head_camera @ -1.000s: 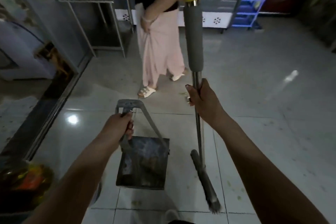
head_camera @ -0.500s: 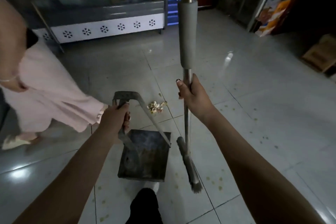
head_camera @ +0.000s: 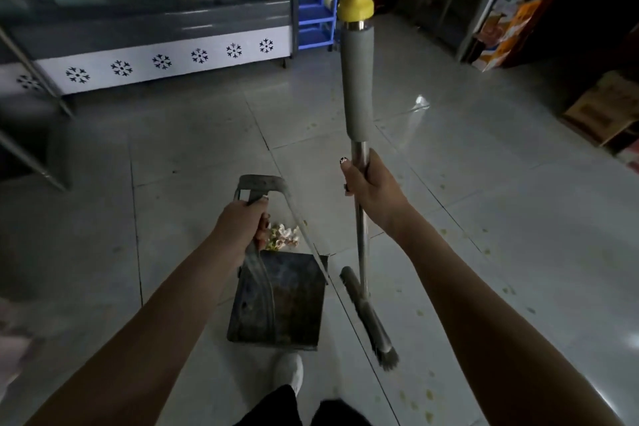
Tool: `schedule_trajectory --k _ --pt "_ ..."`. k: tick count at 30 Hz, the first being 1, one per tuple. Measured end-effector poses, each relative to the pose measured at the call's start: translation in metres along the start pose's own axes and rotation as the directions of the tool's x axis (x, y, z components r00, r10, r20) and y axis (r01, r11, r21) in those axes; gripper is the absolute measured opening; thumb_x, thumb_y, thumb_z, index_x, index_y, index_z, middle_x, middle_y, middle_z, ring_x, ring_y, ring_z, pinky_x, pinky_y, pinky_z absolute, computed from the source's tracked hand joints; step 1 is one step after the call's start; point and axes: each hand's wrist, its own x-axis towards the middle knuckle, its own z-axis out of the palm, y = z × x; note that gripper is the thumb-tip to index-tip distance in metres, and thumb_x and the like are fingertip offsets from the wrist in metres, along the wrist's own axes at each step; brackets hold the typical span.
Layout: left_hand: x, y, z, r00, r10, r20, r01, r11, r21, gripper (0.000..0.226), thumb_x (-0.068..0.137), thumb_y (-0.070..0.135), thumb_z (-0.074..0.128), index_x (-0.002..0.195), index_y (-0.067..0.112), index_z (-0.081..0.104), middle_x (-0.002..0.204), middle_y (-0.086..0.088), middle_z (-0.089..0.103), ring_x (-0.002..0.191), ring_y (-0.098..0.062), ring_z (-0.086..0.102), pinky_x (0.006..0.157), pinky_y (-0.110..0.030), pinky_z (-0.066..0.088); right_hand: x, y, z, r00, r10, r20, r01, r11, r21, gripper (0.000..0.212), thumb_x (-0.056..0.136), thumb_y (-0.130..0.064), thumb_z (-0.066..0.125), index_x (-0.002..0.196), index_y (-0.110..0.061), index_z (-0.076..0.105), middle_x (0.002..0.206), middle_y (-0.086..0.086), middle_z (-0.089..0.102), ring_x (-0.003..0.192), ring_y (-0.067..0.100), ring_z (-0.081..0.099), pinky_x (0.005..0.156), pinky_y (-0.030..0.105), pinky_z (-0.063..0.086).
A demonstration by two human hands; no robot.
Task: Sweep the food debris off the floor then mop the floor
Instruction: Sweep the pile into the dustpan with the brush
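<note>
Shoe, white, shows at the bottom edge, just behind the dustpan; the dark metal pan hangs low over the tiles, tipped on its bent wire handle, and the left hand is clenched around the upper part of that handle; the right hand is wrapped tight around the bare metal shaft of the broom, below the grey foam sleeve and the yellow loop at the top; the broom stands nearly upright, its brush head beside the pan's right edge, bristles pointing toward the camera; the food debris, a small pale heap, lies on the floor just beyond the pan's far edge, directly past the left hand and left of the broom shaft; small yellowish specks dot the glossy grey tiles to the right; further off stand a glass-fronted display chiller with snowflake marks, a blue plastic rack, and cardboard boxes along the right wall.
</note>
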Motion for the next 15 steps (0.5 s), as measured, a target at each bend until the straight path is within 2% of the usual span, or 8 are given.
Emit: schedule_trajectory --k 3,6,9,12,15 --pt "0.033 0.025 0.012 1.000 -0.013 0.012 0.013 1.000 0.014 0.037 0.095 0.021 0.049 0.060 0.008 0.045 0.045 -0.002 0.041 0.024 -0.007 0.033 0.031 -0.013 0.030 0.046 0.011 -0.005 1.000 -0.004 0.008 0.004 1.000 -0.026 0.022 0.096 -0.040 0.044 0.092 -0.018 0.044 0.072 -0.005 0.051 0.066 0.004 0.056 0.056 0.005 0.046" --pt "0.063 0.048 0.024 1.000 -0.021 0.018 0.021 0.999 0.051 0.037 0.095 0.021 0.049 0.060 0.009 0.045 0.039 0.001 0.042 0.024 -0.008 0.033 0.031 -0.014 0.030 0.090 0.021 -0.016 1.000 -0.025 0.011 0.025 0.999 -0.019 0.020 0.094 -0.042 0.045 0.081 -0.028 0.039 0.071 -0.006 0.052 0.064 0.000 0.059 0.056 0.004 0.045" --pt "0.093 0.070 0.033 0.998 -0.053 0.029 0.052 0.998 0.025 0.037 0.095 0.020 0.050 0.060 0.008 0.045 0.036 0.001 0.043 0.026 -0.009 0.035 0.031 -0.015 0.030 0.138 0.032 -0.028 0.998 -0.055 0.018 0.055 0.998 -0.014 0.022 0.095 -0.039 0.047 0.078 -0.030 0.037 0.068 -0.009 0.051 0.063 -0.001 0.059 0.056 0.007 0.045" --pt "0.125 0.087 0.043 0.997 -0.073 -0.010 0.073 0.997 0.027 0.036 0.094 0.020 0.052 0.061 0.007 0.046 0.039 -0.003 0.044 0.027 -0.011 0.037 0.031 -0.016 0.031 0.191 0.046 -0.038 0.993 -0.080 0.089 0.082 0.996 -0.021 0.022 0.094 -0.040 0.047 0.077 -0.031 0.036 0.067 -0.009 0.053 0.072 0.015 0.063 0.064 0.018 0.048" --pt "0.155 0.097 0.056 0.995 -0.074 -0.070 0.079 0.995 0.058 0.033 0.095 0.020 0.052 0.065 0.007 0.048 0.050 -0.006 0.045 0.030 -0.013 0.039 0.034 -0.016 0.034 0.241 0.065 -0.042 0.980 -0.101 0.173 0.100 0.995 0.014 0.021 0.095 -0.040 0.047 0.078 -0.030 0.037 0.068 -0.009 0.053 0.067 0.010 0.060 0.066 0.026 0.049"
